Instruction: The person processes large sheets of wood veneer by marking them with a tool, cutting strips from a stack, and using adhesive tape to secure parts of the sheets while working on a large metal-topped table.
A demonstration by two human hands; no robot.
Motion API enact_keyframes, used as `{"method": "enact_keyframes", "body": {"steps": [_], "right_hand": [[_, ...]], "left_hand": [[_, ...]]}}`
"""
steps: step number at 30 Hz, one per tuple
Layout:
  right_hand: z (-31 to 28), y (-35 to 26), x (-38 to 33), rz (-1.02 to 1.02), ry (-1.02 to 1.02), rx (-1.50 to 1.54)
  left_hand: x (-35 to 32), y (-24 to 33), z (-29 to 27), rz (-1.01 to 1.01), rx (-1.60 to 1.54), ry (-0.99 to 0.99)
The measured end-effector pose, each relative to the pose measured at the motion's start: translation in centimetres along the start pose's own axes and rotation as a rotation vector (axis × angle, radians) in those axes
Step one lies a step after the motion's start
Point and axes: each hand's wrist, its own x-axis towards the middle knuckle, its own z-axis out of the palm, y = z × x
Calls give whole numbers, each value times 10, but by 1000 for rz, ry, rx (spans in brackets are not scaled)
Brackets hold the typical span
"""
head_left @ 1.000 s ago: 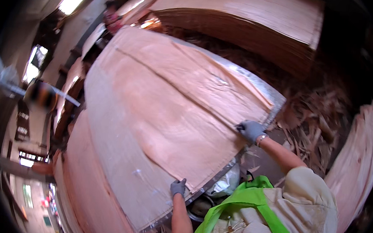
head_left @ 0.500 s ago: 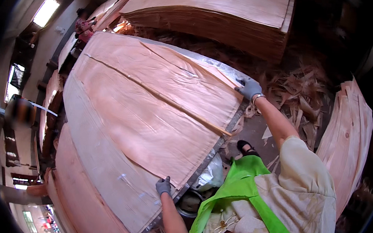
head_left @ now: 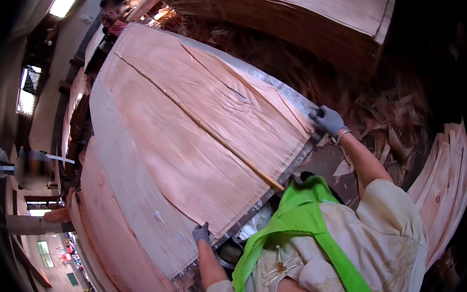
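A large thin pinkish wood veneer sheet (head_left: 191,121) lies spread over a metal-edged table (head_left: 274,190), with a long seam running across it. My left hand (head_left: 201,233), in a grey glove, pinches the sheet's near edge at the lower middle. My right hand (head_left: 329,120), also gloved and with a bracelet on the wrist, grips the sheet's corner at the right, arm stretched out. A bright green strap (head_left: 298,228) hangs across my light-patterned top.
A tall stack of veneer (head_left: 288,13) stands behind the table, another stack (head_left: 445,179) leans at the right. Scrap strips (head_left: 389,114) litter the floor between them. More sheets (head_left: 111,240) lie below at the left. A person (head_left: 112,15) stands at the table's far end.
My right hand has slid along the sheet's edge to its far right corner, arm stretching out. My left hand has stayed on the near edge. The seam in the sheet now shows fully.
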Motion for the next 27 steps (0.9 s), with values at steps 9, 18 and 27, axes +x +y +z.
{"method": "enact_keyframes", "body": {"steps": [9, 18, 27], "right_hand": [[19, -30, -13, -173, 63, -376], [14, 45, 48, -52, 48, 154], [0, 69, 58, -70, -171, 234]], "left_hand": [[-6, 4, 10, 22, 8, 117], [-25, 12, 26, 189, 1, 274], [-41, 45, 59, 46, -248, 28]]}}
